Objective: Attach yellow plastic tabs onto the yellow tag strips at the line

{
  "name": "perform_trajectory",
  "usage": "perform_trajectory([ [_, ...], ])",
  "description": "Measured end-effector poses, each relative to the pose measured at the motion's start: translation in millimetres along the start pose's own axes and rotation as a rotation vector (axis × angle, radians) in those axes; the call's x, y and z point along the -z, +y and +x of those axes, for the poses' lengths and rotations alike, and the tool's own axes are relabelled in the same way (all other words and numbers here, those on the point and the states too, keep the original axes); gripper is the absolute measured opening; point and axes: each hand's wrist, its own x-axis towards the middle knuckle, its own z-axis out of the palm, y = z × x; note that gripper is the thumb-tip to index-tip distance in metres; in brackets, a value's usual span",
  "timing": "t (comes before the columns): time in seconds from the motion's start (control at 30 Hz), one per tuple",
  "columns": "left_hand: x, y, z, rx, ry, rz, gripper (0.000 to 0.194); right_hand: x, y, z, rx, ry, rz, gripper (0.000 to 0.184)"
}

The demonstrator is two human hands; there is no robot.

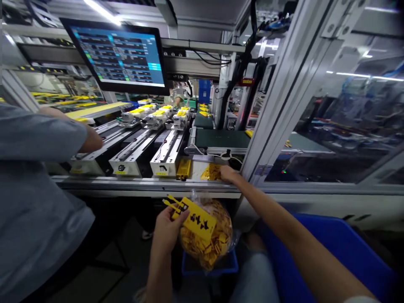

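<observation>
My left hand (166,229) is closed around a flat yellow part (193,217) with black markings, held over a clear bag of yellow parts (210,242) in a small blue bin. My right hand (227,173) reaches forward to a pile of loose yellow pieces (211,172) on the machine's front ledge; its fingers curl onto the pile, and I cannot make out what they pinch.
A co-worker in a grey shirt (34,198) stands at the left, arm on the fixture rails (139,153). A monitor (121,57) hangs above. A green conveyor belt (222,138) runs behind, a glass enclosure (341,126) at right, a blue tub (334,248) below.
</observation>
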Motion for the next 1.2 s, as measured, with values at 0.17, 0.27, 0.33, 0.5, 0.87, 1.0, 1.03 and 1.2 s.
perform_trajectory([
  [0.17, -5.2, -20.6, -16.1, 0.113, -0.123, -0.059, 0.053, -1.2, -10.3, 7.2, -0.018, -0.15, -0.078, 0.012],
  [0.27, -11.8, -32.4, -21.4, 0.166, -0.216, -0.09, 0.053, -1.1, -12.9, 7.2, -0.02, -0.126, -0.064, 0.011],
  [0.33, -18.2, -42.2, -23.9, 0.184, -0.271, -0.099, 0.05, 0.2, -12.2, 7.5, -0.028, -0.085, -0.035, 0.015],
  [0.5, -40.9, -62.5, -37.7, 0.254, -0.407, -0.052, 0.044, 2.6, -7.4, -9.2, -0.084, 0.103, 0.075, 0.014],
  [0.87, -85.8, -159.4, -78.8, 0.568, -0.633, -0.07, 0.053, -60.5, 40.4, -222.6, -0.205, 0.141, 1.276, 0.048],
  [1.0, -99.6, -201.9, -89.2, 0.616, -0.624, -0.036, 0.055, -88.0, 64.3, -298.5, -0.343, 0.081, 1.373, 0.043],
  [1.03, -103.6, -209.0, -90.9, 0.612, -0.642, -0.025, 0.054, -92.8, 67.4, -313.5, -0.385, 0.085, 1.383, 0.041],
  [1.2, -123.3, -233.3, -93.9, 0.655, -0.742, -0.025, 0.053, -106.2, 68.3, -361.3, -0.616, 0.222, 1.478, 0.043],
])
